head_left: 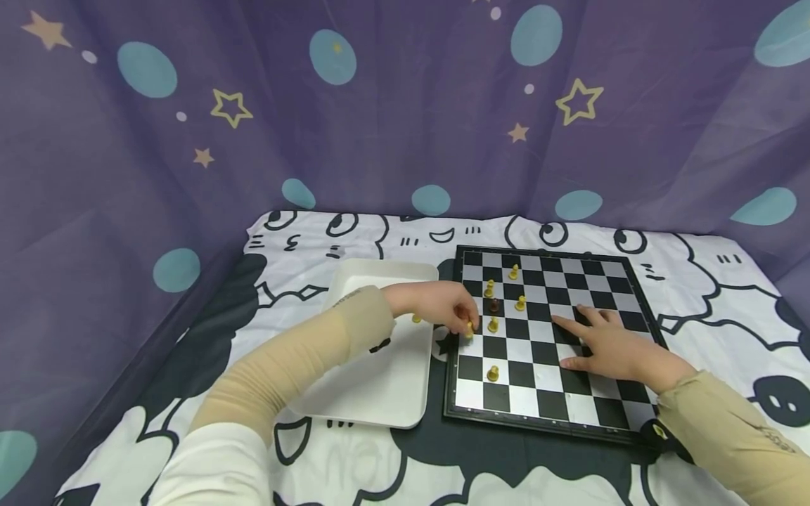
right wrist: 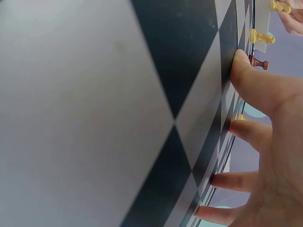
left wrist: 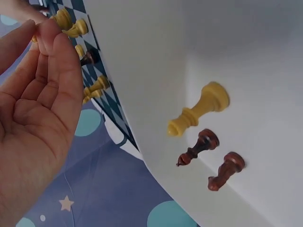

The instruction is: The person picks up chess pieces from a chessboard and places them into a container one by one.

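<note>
Nearest to the camera is the left sleeve [head_left: 272,379], white in its lower part and beige toward the wrist; the beige right sleeve [head_left: 734,429] enters at the lower right. Under the left sleeve is the white tray [head_left: 399,383], where the left wrist view shows a larger yellow piece [left wrist: 201,111] and two dark reddish pieces [left wrist: 199,147]. Just beside the tray is the chessboard [head_left: 547,376]. On its near part, one yellow pawn [head_left: 493,374] is standing alone. The right hand [head_left: 610,348] has its fingers spread, with fingertips on the board, and it holds nothing. The left hand [head_left: 436,302] pinches a small yellow piece [head_left: 470,330] between thumb and fingers, at the tray-side edge of the board; whether this piece touches the square, I cannot tell. Close to it are another yellow piece [head_left: 493,324] and a dark piece [head_left: 495,306]; three more yellow pieces [head_left: 521,303] stand a little farther. The patterned cloth [head_left: 418,235] continues behind, and last is a purple curtain [head_left: 405,140] with stars.
</note>
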Demonstrator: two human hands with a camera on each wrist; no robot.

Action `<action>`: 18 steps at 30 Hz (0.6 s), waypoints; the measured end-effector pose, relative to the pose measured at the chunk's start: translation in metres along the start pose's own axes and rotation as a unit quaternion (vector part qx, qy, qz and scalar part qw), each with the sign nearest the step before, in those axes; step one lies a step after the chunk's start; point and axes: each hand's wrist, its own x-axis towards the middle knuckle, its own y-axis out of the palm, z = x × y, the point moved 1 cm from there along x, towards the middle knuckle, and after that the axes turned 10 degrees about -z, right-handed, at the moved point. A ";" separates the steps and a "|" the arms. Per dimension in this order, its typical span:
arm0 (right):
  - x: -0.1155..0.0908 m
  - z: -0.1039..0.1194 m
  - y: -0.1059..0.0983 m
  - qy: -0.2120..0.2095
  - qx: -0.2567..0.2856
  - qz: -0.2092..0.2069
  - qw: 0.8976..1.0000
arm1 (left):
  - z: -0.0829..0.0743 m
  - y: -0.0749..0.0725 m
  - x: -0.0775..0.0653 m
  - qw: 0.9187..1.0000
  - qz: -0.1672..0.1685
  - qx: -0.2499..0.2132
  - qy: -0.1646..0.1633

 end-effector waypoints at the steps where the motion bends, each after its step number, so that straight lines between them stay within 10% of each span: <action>1: 0.000 0.000 0.000 0.000 0.000 0.000 1.000 | 0.001 -0.001 -0.001 1.000 -0.001 -0.002 0.001; 18: 0.000 0.000 0.000 -0.003 -0.001 -0.007 1.000 | 0.007 -0.012 -0.018 1.000 -0.016 -0.022 -0.014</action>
